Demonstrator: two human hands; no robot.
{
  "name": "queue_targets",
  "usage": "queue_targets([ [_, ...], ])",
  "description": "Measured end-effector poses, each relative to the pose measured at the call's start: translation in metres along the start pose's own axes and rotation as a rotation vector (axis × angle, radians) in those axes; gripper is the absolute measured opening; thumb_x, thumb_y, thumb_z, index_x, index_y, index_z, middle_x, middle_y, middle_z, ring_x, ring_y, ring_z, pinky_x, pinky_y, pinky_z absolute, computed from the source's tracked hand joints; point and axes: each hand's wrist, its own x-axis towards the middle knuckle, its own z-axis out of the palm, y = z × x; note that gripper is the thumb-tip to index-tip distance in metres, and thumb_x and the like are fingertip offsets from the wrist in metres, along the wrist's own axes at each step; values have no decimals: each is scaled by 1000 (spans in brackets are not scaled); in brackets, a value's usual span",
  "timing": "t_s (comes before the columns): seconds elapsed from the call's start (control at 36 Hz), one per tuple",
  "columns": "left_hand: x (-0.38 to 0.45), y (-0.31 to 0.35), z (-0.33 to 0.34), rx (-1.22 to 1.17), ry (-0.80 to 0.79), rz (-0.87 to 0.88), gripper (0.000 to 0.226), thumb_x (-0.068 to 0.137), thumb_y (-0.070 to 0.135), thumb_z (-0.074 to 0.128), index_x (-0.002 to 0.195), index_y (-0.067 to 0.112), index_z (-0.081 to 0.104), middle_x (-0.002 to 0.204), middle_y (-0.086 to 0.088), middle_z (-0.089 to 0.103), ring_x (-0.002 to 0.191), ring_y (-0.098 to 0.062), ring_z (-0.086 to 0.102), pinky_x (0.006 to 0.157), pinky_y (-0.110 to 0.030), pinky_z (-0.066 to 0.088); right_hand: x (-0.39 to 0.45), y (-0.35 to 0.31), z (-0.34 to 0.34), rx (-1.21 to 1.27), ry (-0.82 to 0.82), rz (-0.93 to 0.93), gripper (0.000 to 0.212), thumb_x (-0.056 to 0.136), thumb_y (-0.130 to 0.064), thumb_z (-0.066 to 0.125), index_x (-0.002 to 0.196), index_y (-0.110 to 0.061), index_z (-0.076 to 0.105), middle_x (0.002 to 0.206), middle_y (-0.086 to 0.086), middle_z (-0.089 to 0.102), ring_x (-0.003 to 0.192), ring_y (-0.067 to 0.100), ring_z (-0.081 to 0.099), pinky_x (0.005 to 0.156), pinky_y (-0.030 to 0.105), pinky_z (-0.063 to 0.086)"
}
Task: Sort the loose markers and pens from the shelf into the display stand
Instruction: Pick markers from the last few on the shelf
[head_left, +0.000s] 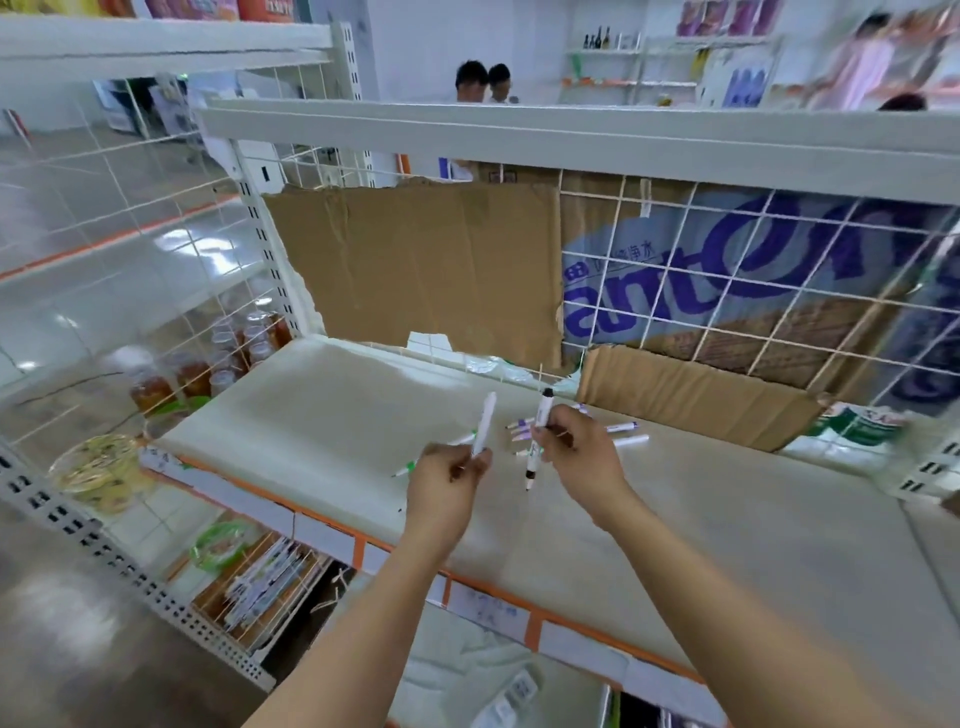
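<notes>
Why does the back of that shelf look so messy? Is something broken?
Yes. The cardboard behind the shelf is torn along its left and bottom edges, leaving a gap. Pens lie scattered at odd angles beyond the hands instead of standing in a holder.

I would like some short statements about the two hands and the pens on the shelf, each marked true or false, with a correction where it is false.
1. The left hand holds a white marker. True.
2. The right hand is empty. False: it holds a marker with a dark cap, nearly upright.
3. More loose pens lie on the shelf behind the hands. True.
4. The display stand is between the hands. False: no display stand shows in this view.
5. Brown cardboard stands at the back of the shelf. True.
</notes>
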Motion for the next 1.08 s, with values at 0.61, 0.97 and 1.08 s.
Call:
queue_targets([
  [0.61, -51, 50, 73, -91, -179, 315, 8, 89, 14, 63, 94, 12, 69, 65, 5, 56, 56, -7, 46, 52, -14, 34, -120, 40, -139, -335, 659, 28, 6, 86, 1, 60, 90, -3, 58, 72, 0, 62, 71, 26, 63, 58, 25, 34],
  [0.97, -160, 124, 172, -140, -420, 473, 8, 89, 13, 63, 87, 20, 65, 77, 5, 56, 69, -6, 54, 63, -14, 39, -261, 85, -255, -427, 982, 125, 9, 93, -6, 53, 97, -7, 61, 76, -2, 52, 66, 16, 47, 56, 16, 29],
  [1.08, -209, 152, 205, -143, -528, 524, 3, 91, 17, 60, 89, 19, 62, 79, 5, 56, 70, -3, 53, 61, -9, 37, -311, 95, -287, -424, 1061, 106, 8, 93, -6, 54, 93, -12, 60, 71, 1, 56, 61, 21, 52, 57, 30, 37],
])
